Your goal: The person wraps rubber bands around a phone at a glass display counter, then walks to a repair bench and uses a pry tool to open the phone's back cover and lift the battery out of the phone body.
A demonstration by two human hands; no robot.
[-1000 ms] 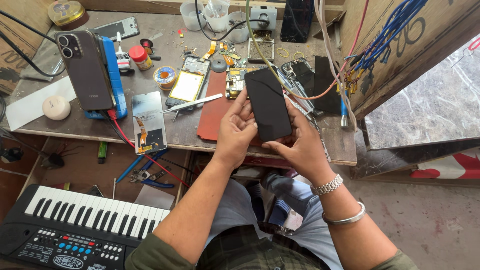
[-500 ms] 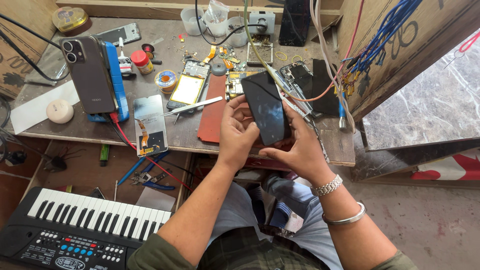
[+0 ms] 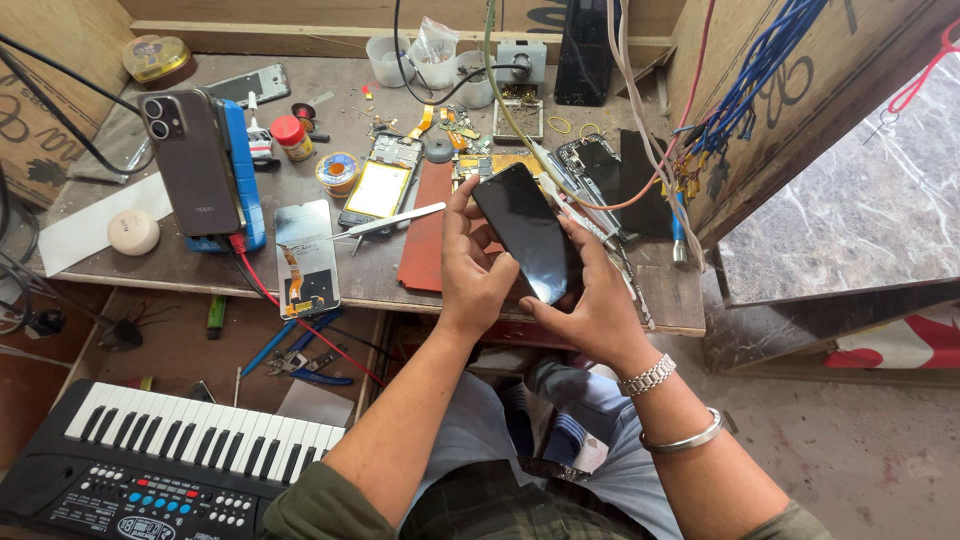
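**A:** What have the hands got?

**B:** From my feed, both are on the phone (image 3: 528, 230), a black slab with its dark glass facing up, held tilted just above the front edge of the bench (image 3: 180, 265). My left hand (image 3: 478, 272) grasps its left side: thumb laid against the left edge, fingers curled under the lower part. My right hand (image 3: 592, 300) grasps the lower right corner, fingers wrapped along the right edge, thumb near the bottom edge. Neither is loose; both are closed on the phone.

**A:** What lies under it?

**B:** A red mat (image 3: 424, 228) sits on the bench just left of the left hand, partly hidden by it. Tweezers (image 3: 390, 221) lie across the mat's left edge, tips pointing left. Beside them is a loose screen (image 3: 308, 257) with an orange flex cable, hanging a little over the bench edge.

**A:** And further back?

**B:** An opened handset (image 3: 378, 190) with a yellow inner panel lies behind the tweezers. A brown phone (image 3: 193, 160) stands propped on a blue stand (image 3: 243, 175), camera side towards me. A circuit board (image 3: 592, 160) lies right of the held phone, close to its upper edge. A white round puck (image 3: 133, 232) sits at the left.

**A:** Below the bench?

**B:** A keyboard (image 3: 170, 450) at lower left, well apart from the hands. The right wrist carries a metal watch (image 3: 646, 376) and a bangle (image 3: 682, 436).
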